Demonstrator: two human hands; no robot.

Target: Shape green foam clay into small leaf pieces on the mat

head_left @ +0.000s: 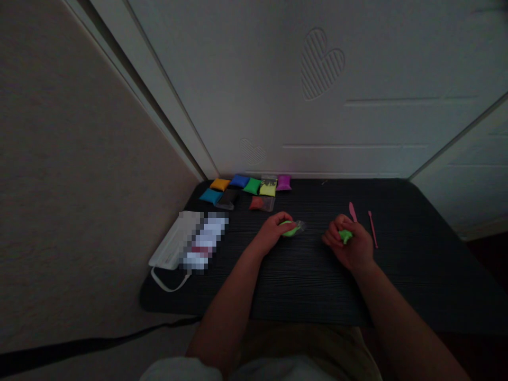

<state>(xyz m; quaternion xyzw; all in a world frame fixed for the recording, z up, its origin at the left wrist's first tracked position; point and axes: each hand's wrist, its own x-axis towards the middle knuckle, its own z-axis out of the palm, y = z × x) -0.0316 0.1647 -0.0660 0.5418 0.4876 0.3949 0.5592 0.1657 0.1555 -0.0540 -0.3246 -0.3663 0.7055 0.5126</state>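
Two hands: left hand curled round green packet; right clenches green lump, mid-table.

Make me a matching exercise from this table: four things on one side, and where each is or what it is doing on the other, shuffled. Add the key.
Things
1. Left hand
2. Pink knife
3. Right hand
4. Purple packet

Places and states
A. At the right end of the back row, beside the yellow packet
B. Closed around a green lump
C. Holding a light green packet with a clear plastic end
D. On the table, left of the pink stick

Right pairs: 1-C, 2-D, 3-B, 4-A
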